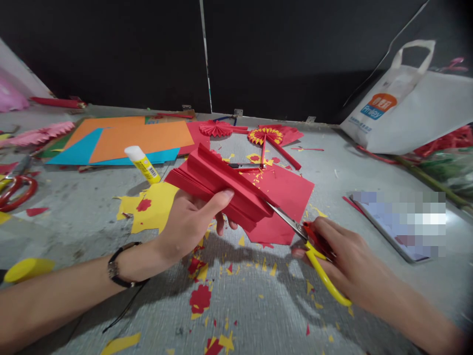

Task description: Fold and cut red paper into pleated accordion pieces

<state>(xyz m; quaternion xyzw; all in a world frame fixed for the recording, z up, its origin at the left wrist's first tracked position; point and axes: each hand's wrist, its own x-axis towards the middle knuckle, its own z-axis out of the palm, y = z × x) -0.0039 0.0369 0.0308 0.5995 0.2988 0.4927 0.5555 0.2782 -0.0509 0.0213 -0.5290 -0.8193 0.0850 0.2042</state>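
My left hand [192,217] grips a sheet of red pleated paper [214,180], thumb on top and fingers beneath, lifted above the table. My right hand [343,251] is closed round the red and yellow handles of a pair of scissors [290,222]. Their metal blades meet the pleated paper near its right end; whether they are parted is hard to make out. Under the held paper lies a flat red sheet [288,197]. A yellow sheet [155,207] with a red paper flower on it is left of my left hand.
Behind my hands are a glue stick [142,164], orange sheets [148,140], blue sheets [77,148], a yellow-trimmed paper fan [265,136] and a utility knife [244,166]. A phone [388,227] and white bag [406,103] are right, red-handled scissors [18,192] left. Paper scraps litter the table.
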